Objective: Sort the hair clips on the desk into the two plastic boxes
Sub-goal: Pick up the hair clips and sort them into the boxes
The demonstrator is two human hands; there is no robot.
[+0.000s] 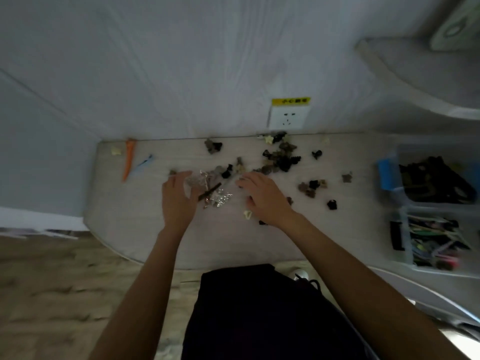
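Silver metal clips (217,197) heaped mid-table (124,224), left hand (179,198) cupped loosely beside them, apparently gathering like with like; right hand (265,197) spread flat, holding nothing; dark claw clips (281,158) scattered behind; two plastic boxes (405,201) at right, part-filled.

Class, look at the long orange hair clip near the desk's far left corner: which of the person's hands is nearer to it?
Left. The left hand lies just right of the orange clip; the right hand is farther right.
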